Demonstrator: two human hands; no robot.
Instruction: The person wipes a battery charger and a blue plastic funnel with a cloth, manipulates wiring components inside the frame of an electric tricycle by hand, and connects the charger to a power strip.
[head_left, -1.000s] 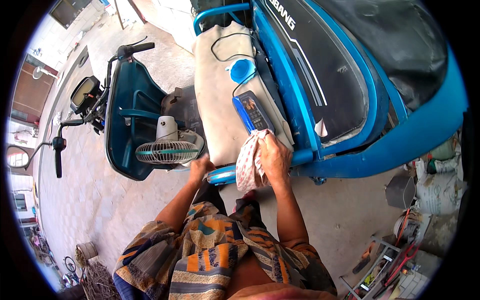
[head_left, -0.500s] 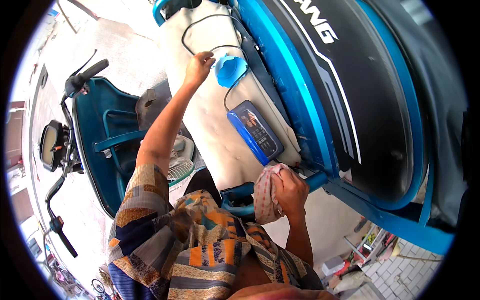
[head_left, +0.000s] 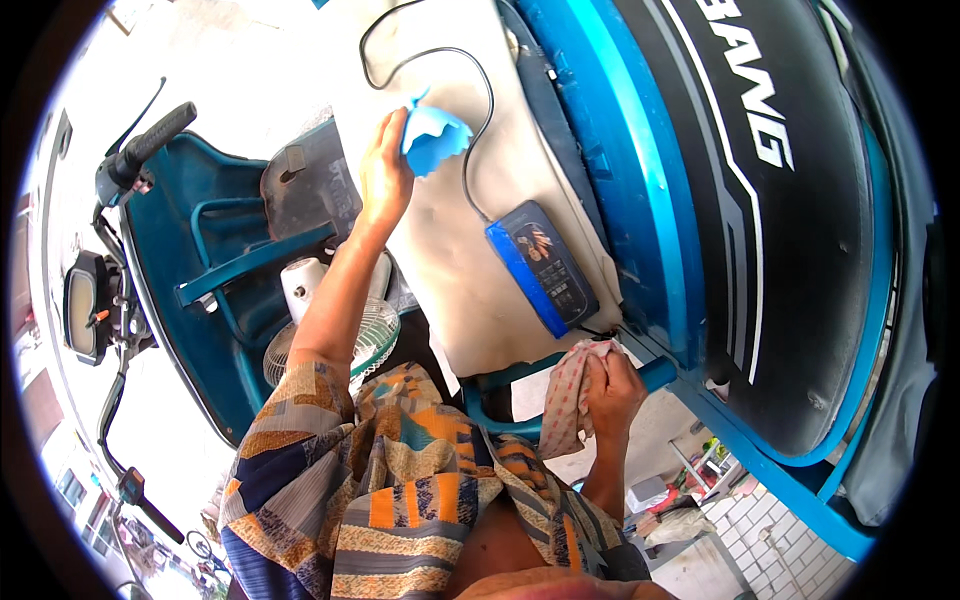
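A beige padded seat (head_left: 440, 280) lies on a blue three-wheeler. Toward its far part my left hand (head_left: 385, 170) grips a light blue plastic piece with a wavy edge (head_left: 437, 147), just above the seat. A black cable (head_left: 480, 90) loops beside it and runs to a dark charger-like box with a bright blue side (head_left: 545, 270), lying on the seat. My right hand (head_left: 612, 395) is closed on a crumpled white cloth with red spots (head_left: 567, 400) at the seat's near end, by the blue tubular rail (head_left: 655, 375).
A white fan (head_left: 300, 295) rests in the footwell, partly behind my left forearm. The handlebar (head_left: 150, 140) and teal front shield (head_left: 150, 270) stand at the left. A black-and-blue body panel (head_left: 780, 280) fills the right. Tools and oddments (head_left: 700, 470) lie at the lower right.
My left hand has moved from the seat's near edge up to the blue plastic piece and taken hold of it. My right hand with the cloth has shifted away from the box.
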